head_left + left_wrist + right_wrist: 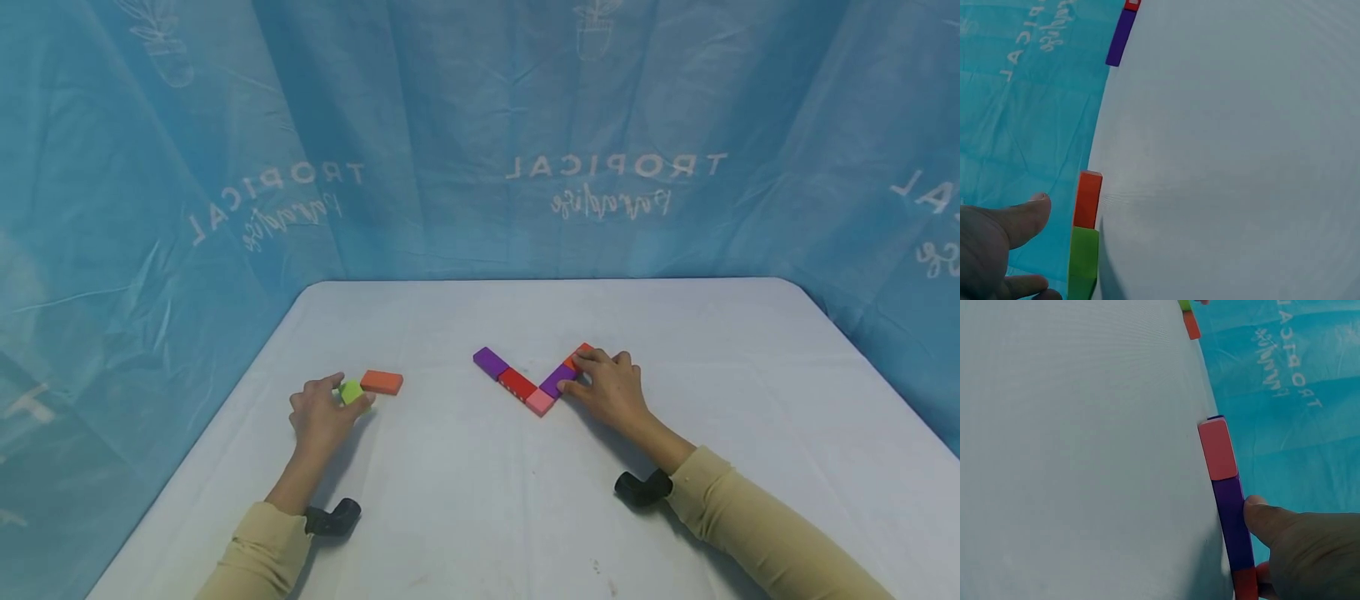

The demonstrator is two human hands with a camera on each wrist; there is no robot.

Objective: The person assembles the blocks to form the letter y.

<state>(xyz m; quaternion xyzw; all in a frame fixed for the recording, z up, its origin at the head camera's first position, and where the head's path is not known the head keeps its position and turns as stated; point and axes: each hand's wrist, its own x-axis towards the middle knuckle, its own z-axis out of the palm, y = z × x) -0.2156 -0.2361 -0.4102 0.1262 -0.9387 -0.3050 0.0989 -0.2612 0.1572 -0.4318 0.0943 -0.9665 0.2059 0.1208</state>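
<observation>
In the head view my left hand (324, 412) hovers over a lime green block (352, 392), with thumb and fingers spread apart. The left wrist view has the thumb (1025, 219) raised above the green block (1084, 259). An orange block (382, 382) lies end to end with it. My right hand (611, 387) is at one arm of a V of blocks. Its thumb touches a purple block (557, 381), and its fingertips rest at an orange-red block (585, 347). A pink block (540, 402) forms the corner. The other arm has a red block (517, 384) and a purple block (491, 362).
The blocks lie on a white-covered table (450, 500). A blue printed curtain (465, 167) hangs behind the table and along its sides. A black wrist device (333, 518) sits at the left cuff, with another black device (642, 490) at the right cuff.
</observation>
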